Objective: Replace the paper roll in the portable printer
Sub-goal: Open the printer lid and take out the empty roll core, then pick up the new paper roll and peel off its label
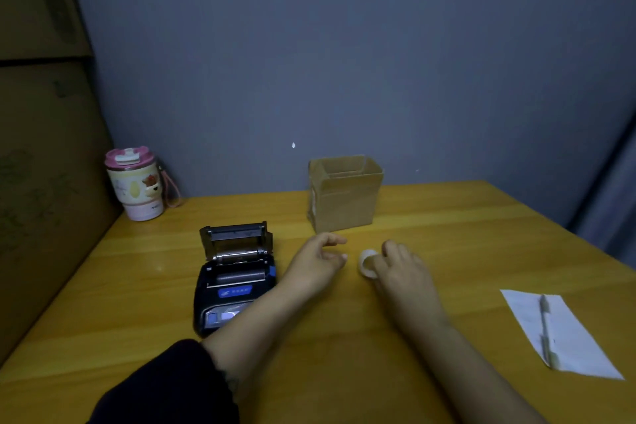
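Observation:
The black portable printer (234,277) lies on the wooden table (447,251) left of centre, its lid swung up and the paper bay exposed. My right hand (399,265) is closed around a small white paper roll (365,260) to the right of the printer, just above the tabletop. My left hand (318,258) hovers between printer and roll, fingers loosely apart, holding nothing. Its forearm crosses the printer's front corner.
An open cardboard box (346,194) stands behind the hands. A pink lidded cup (137,184) sits at the back left by the wall. A white sheet (559,332) with a pen (547,330) on it lies at the right. Large cartons (41,148) line the left side.

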